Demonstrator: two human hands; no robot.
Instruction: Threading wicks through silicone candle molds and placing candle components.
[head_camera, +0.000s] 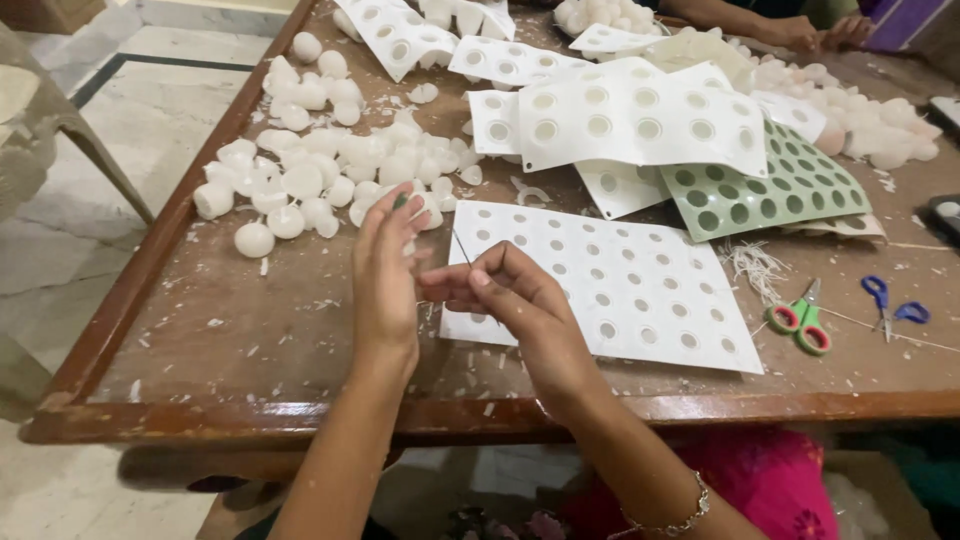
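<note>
Over the near edge of the white mould sheet (610, 285), I see my right hand (520, 300) pinching a thin wick (462, 247) with my left hand (385, 270), fingertips closed on it, beside the heap of white wax pieces (320, 175) on the wooden table (250, 340).

The left hand (385, 270) covered whatever it pinched; only a green tip peeked above its fingers. The right hand (505, 290) hid the lower end of a thin needle (462, 245), too fine to follow. Top edge cut off the far white moulds (400, 35) and another person's hands (815, 32). Dark objects (945, 212) ran off right.
</note>
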